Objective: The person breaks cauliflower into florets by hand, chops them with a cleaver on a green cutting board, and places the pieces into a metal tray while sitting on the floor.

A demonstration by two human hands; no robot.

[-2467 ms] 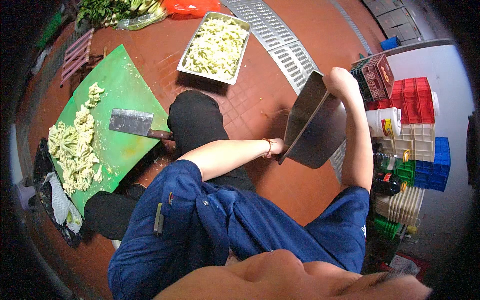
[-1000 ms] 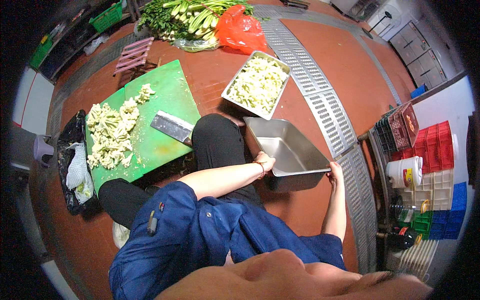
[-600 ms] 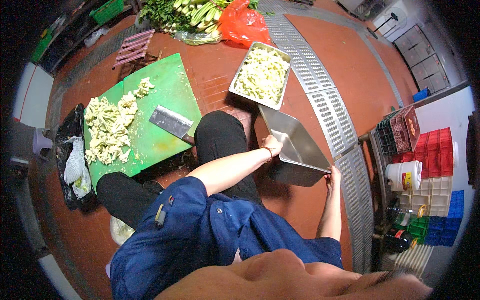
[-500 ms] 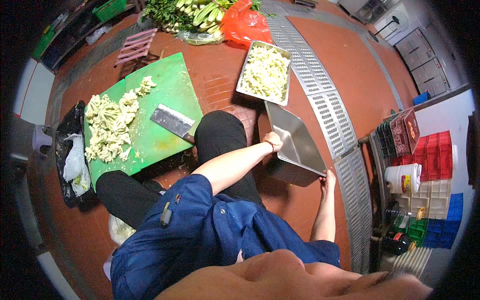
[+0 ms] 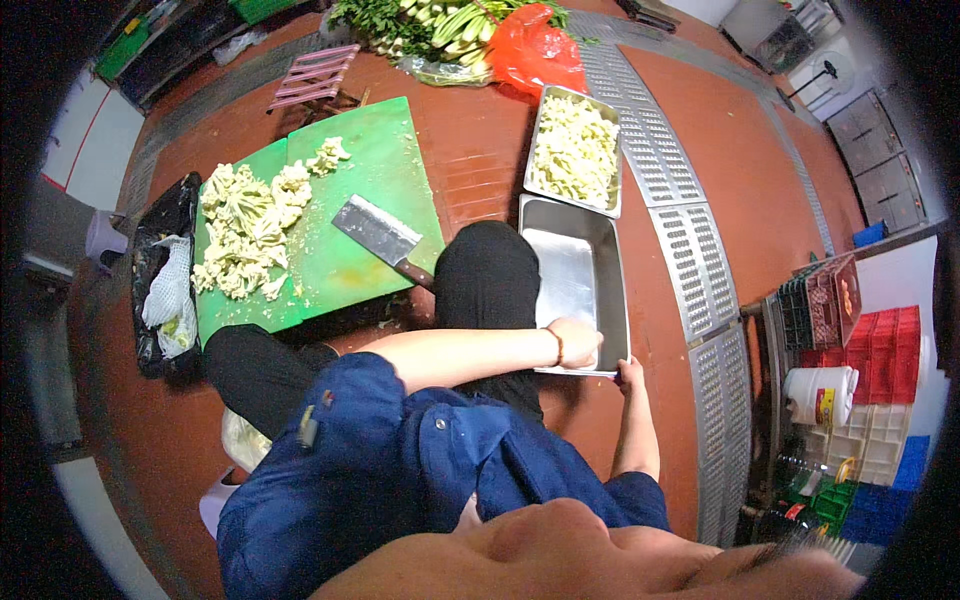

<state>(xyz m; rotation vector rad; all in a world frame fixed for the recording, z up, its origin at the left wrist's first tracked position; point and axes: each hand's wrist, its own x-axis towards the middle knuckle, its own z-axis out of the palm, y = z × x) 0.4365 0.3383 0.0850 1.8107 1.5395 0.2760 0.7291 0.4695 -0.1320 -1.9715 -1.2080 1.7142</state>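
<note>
An empty deep metal pan (image 5: 611, 280) lies on the floor to the right of my knee, its far end against a second metal pan (image 5: 527, 172) filled with chopped pale cauliflower pieces (image 5: 573, 152). My left hand (image 5: 576, 342) reaches over the empty pan's near end, fingers curled at its near wall and partly hidden. At the near right corner, my right hand (image 5: 629, 374) grips the rim. Left of my knee, a cleaver (image 5: 377, 230) rests on the green cutting board (image 5: 360, 275), its handle toward my knee. Cauliflower florets (image 5: 245, 230) are heaped on the board's left side.
A black-lined bin (image 5: 150, 350) with a white net stands left of the board. Beyond are a folding stool (image 5: 315, 73), leafy green stalks (image 5: 440, 30) and a red plastic bag (image 5: 538, 50). A metal drain grate (image 5: 690, 250) runs along the right; stacked crates (image 5: 870, 350) stand farther right.
The empty pan has gone from tilted to lying flat, its far end now by the filled pan. My left hand has moved from its left rim to the near end; my right hand keeps the corner.
</note>
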